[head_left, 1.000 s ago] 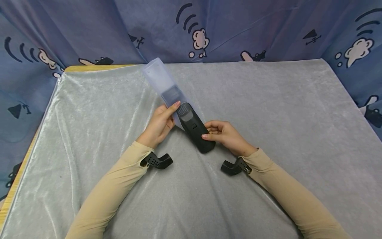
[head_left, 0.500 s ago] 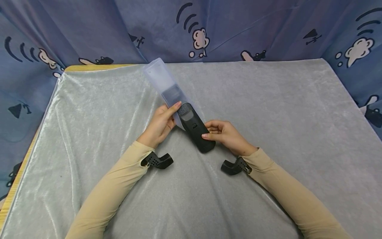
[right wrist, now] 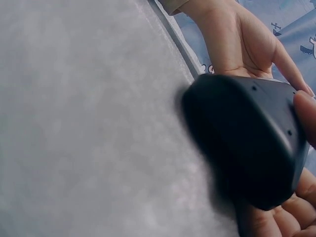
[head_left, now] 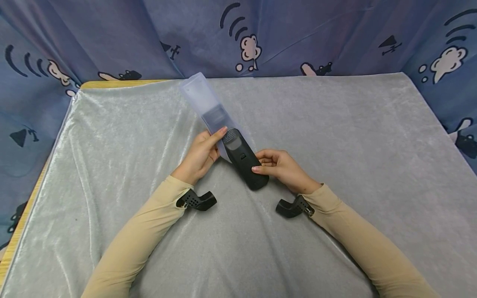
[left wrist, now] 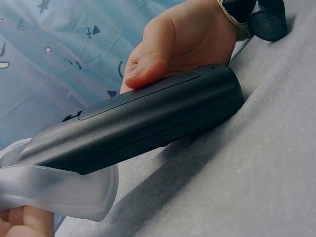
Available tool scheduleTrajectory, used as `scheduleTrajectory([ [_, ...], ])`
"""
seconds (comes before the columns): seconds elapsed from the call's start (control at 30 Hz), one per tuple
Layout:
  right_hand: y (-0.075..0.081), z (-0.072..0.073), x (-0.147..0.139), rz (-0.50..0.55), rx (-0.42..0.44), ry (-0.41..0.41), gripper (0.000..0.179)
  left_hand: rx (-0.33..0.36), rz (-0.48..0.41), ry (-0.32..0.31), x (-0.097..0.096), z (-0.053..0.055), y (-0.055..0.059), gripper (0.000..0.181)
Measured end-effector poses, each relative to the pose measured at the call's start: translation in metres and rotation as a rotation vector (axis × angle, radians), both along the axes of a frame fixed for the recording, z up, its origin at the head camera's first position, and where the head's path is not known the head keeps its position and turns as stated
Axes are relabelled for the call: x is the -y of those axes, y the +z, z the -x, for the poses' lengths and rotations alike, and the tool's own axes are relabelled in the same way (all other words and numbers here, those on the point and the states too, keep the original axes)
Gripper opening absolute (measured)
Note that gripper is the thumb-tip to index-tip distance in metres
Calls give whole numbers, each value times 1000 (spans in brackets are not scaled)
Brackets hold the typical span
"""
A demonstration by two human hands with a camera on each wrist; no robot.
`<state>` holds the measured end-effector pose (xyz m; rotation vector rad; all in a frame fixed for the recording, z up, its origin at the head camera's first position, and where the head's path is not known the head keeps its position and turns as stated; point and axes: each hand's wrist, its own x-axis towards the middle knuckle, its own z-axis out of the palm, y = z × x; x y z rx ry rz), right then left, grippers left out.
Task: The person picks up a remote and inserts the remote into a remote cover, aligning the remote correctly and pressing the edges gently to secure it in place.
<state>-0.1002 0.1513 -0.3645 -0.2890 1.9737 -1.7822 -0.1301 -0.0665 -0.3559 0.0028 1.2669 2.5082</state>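
- Pinching: left hand (head_left: 199,155), clear sleeve (head_left: 198,93); right hand (head_left: 281,167), black handset's (head_left: 241,156) near end.
- Position: black handset mid-surface (head_left: 343,120), far part inside clear sleeve.
- Risk: skewed alignment could jam it.

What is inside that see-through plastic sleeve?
Inside the translucent sleeve, the far end of the black handset shows as a dark shape; the rest sticks out. The cloudy plastic blurs its details, and the left hand covers part of the sleeve's edge.
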Motion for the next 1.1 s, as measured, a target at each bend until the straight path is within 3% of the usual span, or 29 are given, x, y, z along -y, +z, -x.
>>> scheduleTrajectory([
  [1.1,1,0,0,-11,12,0,33,-7,38,-13,-2,-1,-3,15],
])
